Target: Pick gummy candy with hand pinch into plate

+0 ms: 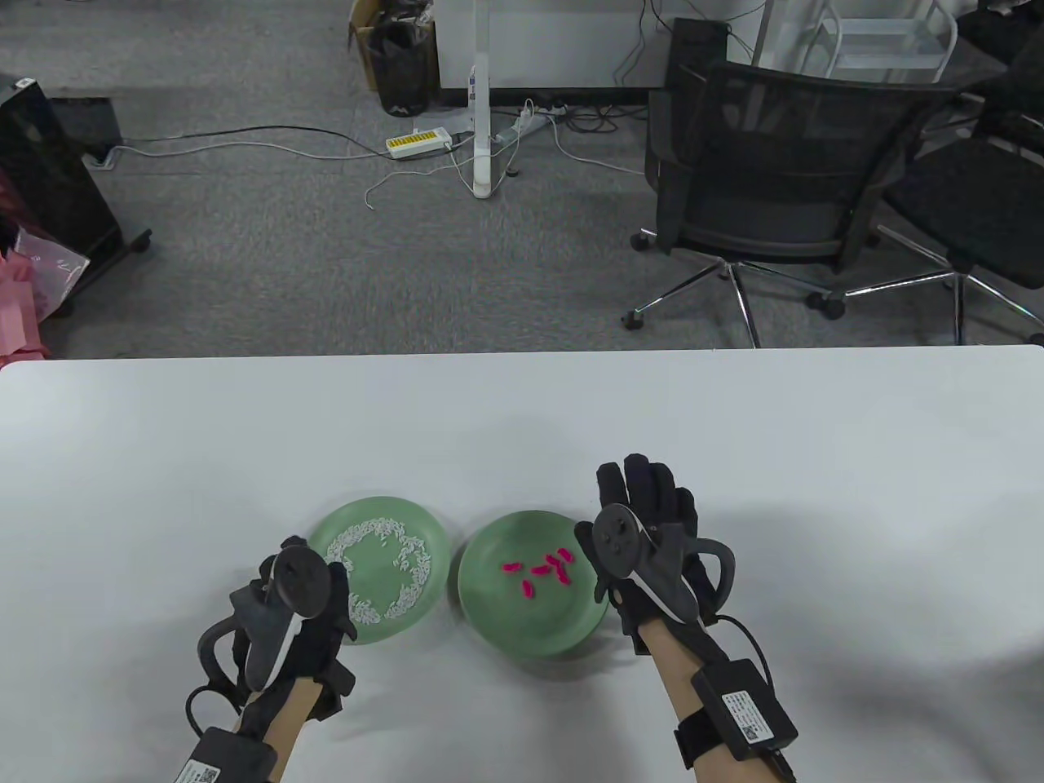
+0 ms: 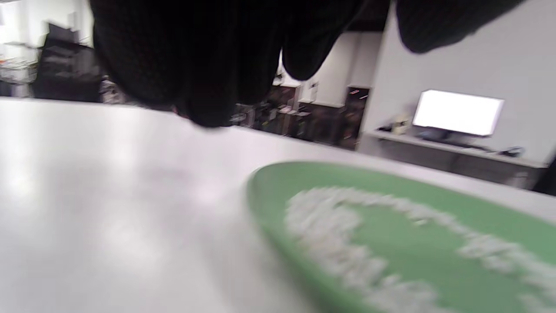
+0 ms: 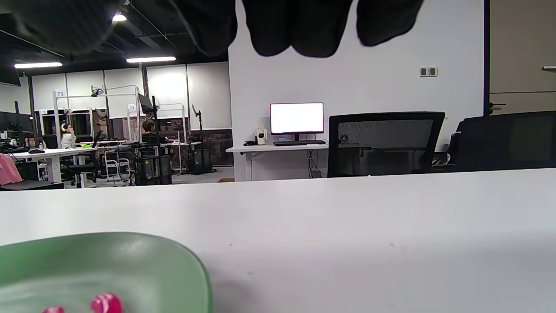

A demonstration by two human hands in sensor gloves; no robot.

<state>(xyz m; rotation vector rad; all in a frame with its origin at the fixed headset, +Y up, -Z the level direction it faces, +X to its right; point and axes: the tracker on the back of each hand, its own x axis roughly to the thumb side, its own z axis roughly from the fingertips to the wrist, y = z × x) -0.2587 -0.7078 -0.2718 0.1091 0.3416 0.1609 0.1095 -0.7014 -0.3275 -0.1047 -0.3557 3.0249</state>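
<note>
Right hand (image 1: 648, 538) fingers spread, empty, at right plate (image 1: 489, 608) far-right rim. Pinch one pink gummy (image 1: 561, 573) cleanly. Left hand (image 1: 298, 612) grip unclear.

The counter (image 1: 522, 424) has a smooth white top with a soft sheen that catches pale reflections. Both green plates look like glazed ceramic: the left plate (image 1: 436, 542) carries dull, chalky white grains (image 1: 379, 534), and the right plate (image 1: 489, 595) shows a glossy rim in the right wrist view and holds shiny pink gummy candies (image 1: 545, 571). The hands, left (image 1: 298, 620) and right (image 1: 648, 530), wear matt black knitted cloth gloves. The trackers (image 1: 620, 542) look like smooth dark plastic. The floor (image 1: 326, 269) beyond is rough grey carpet.
</note>
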